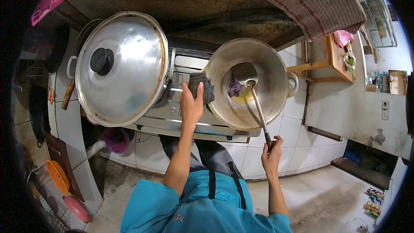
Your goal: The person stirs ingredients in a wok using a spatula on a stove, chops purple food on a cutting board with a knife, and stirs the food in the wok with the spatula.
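A deep metal pot [220,60] stands on the right side of the stove. Inside it lie a small purple heap of food [235,88], which I cannot name for sure, and a yellowish pool of liquid [245,97]. My right hand [271,155] grips the dark handle end of a spatula [258,108], whose broad blade rests in the pot against the purple heap. With a folded dark cloth [198,84] in its fingers, my left hand [192,105] is at the pot's left rim. The pot's left handle is hidden behind the cloth.
A large lidded pot [129,60] covers the stove's left side. The stove front [172,118] runs before me. A checked towel [310,4] hangs at the top right. A wooden stand [332,60] is at right; an orange basket [58,177] lies lower left.
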A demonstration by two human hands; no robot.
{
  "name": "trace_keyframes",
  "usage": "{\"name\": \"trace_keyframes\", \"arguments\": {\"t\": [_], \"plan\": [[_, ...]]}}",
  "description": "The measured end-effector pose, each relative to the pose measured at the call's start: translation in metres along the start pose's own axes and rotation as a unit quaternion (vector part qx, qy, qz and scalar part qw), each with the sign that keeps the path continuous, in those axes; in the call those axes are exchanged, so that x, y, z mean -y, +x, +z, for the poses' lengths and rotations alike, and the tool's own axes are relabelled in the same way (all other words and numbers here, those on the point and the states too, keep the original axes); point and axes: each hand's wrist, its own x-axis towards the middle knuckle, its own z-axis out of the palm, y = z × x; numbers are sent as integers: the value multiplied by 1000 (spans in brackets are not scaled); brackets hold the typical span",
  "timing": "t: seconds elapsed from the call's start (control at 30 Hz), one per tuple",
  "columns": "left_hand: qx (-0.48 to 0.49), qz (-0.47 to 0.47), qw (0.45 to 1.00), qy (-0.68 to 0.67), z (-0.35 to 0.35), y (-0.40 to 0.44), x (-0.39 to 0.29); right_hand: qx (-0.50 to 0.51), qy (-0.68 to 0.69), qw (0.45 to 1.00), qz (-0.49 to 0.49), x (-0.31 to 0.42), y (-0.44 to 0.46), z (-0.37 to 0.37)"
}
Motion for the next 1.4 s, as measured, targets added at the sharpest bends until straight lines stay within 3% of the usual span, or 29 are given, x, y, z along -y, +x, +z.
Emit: {"name": "trace_keyframes", "arguments": {"t": [0.17, 0.27, 0.37, 0.47, 0.7, 0.73, 0.83, 0.97, 1.1, 1.17, 1.23, 1.3, 1.4], "plan": [[-4, -4, 1000, 24, -8, -1, 0, 13, 0, 1000, -13, 0, -2, 10], [-79, -7, 996, 36, -5, -9, 5, 27, 5, 1000, -5, -3, -1, 14], [21, -125, 992, -14, -22, -15, -1, 30, -6, 999, -8, 3, 1, 12], [-26, -84, 996, -30, -31, -32, 12, -19, -66, 993, -91, 3, 4, 10], [34, -126, 991, -16, -84, -58, 71, -58, -104, 982, -149, 39, 17, -4], [-45, -119, 991, 50, -87, -64, 71, -73, -105, 980, -151, 48, 18, -4], [35, -105, 994, -17, -124, -62, 70, -87, -46, 980, -170, 78, 20, -2], [46, -148, 988, 24, -154, -62, 63, -65, 15, 970, -235, 116, 16, 10], [75, -60, 992, -76, -153, -57, 76, -4, 24, 954, -300, 143, 7, 37], [21, -46, 998, -25, -135, -50, 113, 43, 52, 945, -320, 155, 0, 51], [-12, -128, 992, 11, -139, -51, 86, 89, 71, 931, -348, 174, -6, 60], [-104, -74, 989, 74, -135, -58, 111, 119, 100, 915, -372, 190, -16, 66], [-125, -39, 983, 129, -175, -99, 113, 150, 158, 882, -418, 211, -27, 88]]}}
